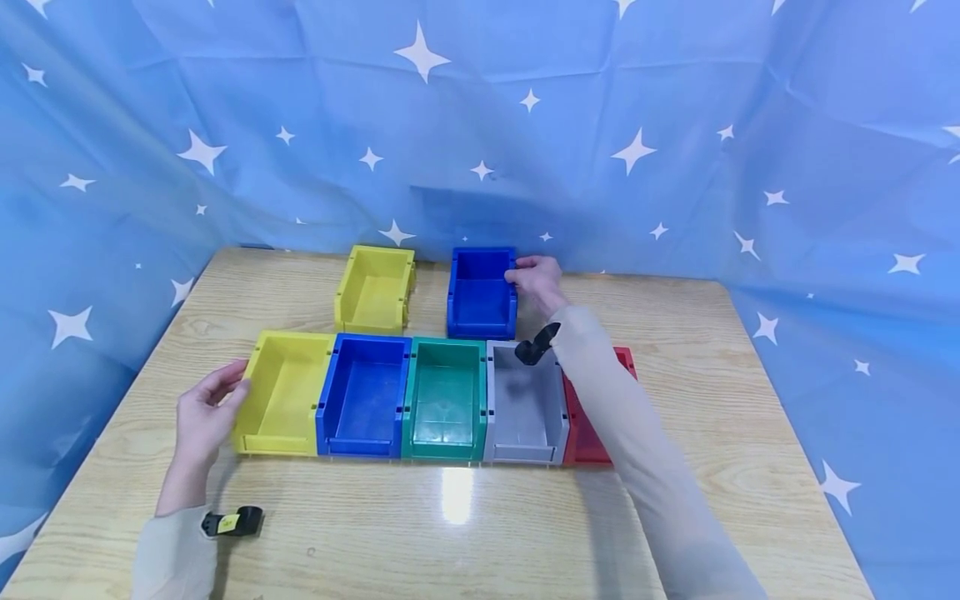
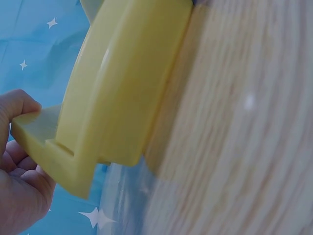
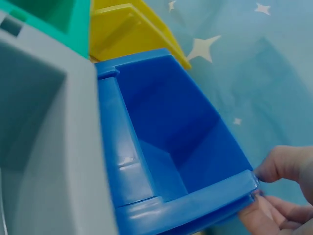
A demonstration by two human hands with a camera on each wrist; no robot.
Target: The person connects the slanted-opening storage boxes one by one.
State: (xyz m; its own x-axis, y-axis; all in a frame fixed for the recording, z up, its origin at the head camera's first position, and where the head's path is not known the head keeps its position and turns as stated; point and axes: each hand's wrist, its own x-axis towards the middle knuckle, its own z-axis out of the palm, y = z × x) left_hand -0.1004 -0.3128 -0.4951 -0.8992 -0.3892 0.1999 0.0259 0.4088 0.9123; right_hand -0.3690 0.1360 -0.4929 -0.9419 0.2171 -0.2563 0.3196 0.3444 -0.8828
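Note:
My left hand [image 1: 206,417] pinches the left rim of the yellow bin [image 1: 281,447], the leftmost in a front row of open plastic bins. In the left wrist view its thumb lies over the rim of that bin [image 2: 117,93], with the other fingers curled below. At the back, my right hand [image 1: 538,279] holds the right rim of a separate blue bin [image 1: 482,331] between thumb and fingers. The right wrist view has this bin [image 3: 195,196] close behind the grey one, gripped at its far corner.
Rightward from the yellow bin stand a blue bin [image 1: 362,448], a green bin [image 1: 445,450], a grey bin [image 1: 525,453] and a red bin [image 1: 588,450], partly covered by my right arm. Another yellow bin [image 1: 375,300] stands behind. A star-patterned blue cloth [image 1: 480,100] borders the wooden table [image 1: 360,533].

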